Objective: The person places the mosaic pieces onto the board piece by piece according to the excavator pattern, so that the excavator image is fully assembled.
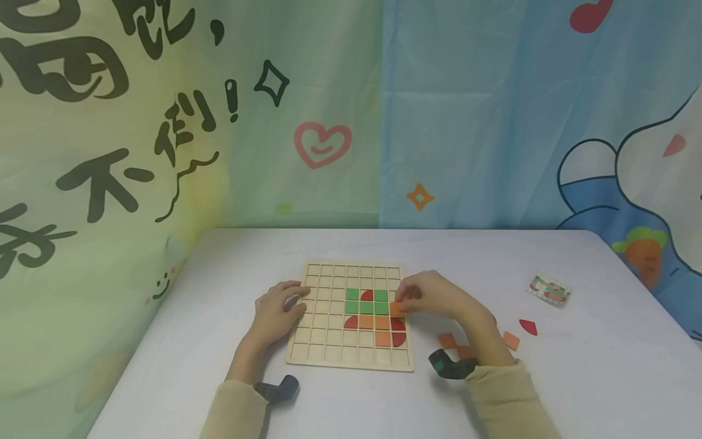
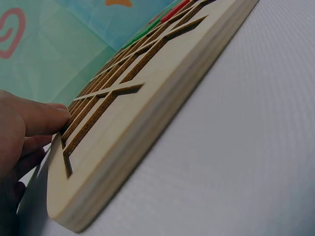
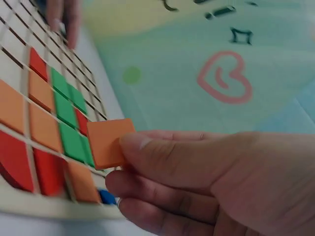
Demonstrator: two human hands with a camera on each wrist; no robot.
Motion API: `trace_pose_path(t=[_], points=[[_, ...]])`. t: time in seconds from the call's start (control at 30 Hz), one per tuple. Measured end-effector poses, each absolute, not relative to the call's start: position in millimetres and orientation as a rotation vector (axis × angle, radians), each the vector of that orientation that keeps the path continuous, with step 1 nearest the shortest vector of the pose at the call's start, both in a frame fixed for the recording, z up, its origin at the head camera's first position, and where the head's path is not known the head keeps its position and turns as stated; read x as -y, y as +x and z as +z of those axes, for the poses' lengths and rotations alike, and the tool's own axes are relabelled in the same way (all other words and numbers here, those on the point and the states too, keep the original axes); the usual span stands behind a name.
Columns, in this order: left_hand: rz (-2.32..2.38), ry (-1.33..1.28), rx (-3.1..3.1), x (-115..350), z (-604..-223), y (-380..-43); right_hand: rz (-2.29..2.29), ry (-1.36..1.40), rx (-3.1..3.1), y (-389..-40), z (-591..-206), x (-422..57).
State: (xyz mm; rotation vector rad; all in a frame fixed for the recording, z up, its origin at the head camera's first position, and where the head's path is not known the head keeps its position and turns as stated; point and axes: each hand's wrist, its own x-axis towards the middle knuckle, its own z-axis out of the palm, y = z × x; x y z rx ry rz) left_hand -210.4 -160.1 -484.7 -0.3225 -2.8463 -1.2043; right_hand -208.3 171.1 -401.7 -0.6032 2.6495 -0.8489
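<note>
Between thumb and fingers, my right hand [image 1: 430, 296] pinches an orange square tile [image 3: 106, 142] over the right side of a wooden grid board [image 1: 320, 350]. Set in the board are green tiles [image 1: 366, 308], orange tiles [image 1: 382, 338] and red curved pieces [image 1: 351, 322]. A blue piece [image 3: 107, 196] peeks out at the board's edge beneath the held tile, mostly hidden. My left hand [image 1: 276, 312] rests on the board's left edge, its fingertips [image 2: 61, 114] touching the rim.
Right of the board lie loose orange tiles [image 1: 447, 341] and a red curved piece [image 1: 529, 327], some partly behind my right forearm. Farther right is a small clear packet [image 1: 550, 288] with a printed pattern. A printed curtain [image 1: 466, 122] hangs behind the white table [image 1: 247, 250].
</note>
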Motion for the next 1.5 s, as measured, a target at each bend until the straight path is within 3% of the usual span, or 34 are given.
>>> trace_pose_path(t=[0.43,1.5], points=[[-1.196,-0.3,2.866,160.2,-484.3,-210.9,-0.835,-0.861,-2.598,-195.8,-420.3,-122.6],[-1.195,-0.283,2.878,160.2,-483.3,-210.6,-0.641,-0.82,-2.658,-185.1,-424.9,-108.6]])
